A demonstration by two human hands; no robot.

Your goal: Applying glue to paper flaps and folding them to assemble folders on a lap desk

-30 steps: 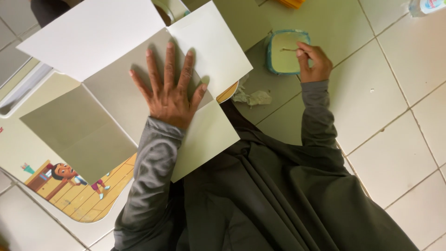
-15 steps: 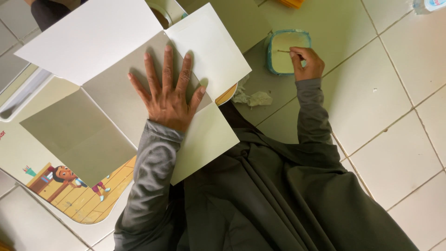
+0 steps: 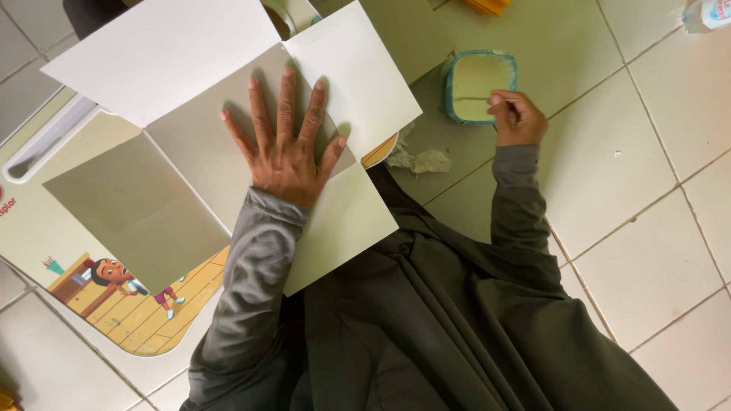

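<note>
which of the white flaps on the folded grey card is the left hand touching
The small white flap at the card's upper right: the thumb and forefinger of the left hand reach its edge. The large white flap at top left lies clear of the fingers.

Left hand (image 3: 288, 148) flat, fingers splayed, palm down, right hand (image 3: 518, 118) curled closed, both arms extended

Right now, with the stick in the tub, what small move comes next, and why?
Probably lift the stick from the glue tub toward the grey card: the right hand holds it at the tub, while the left hand presses the card flat.
</note>
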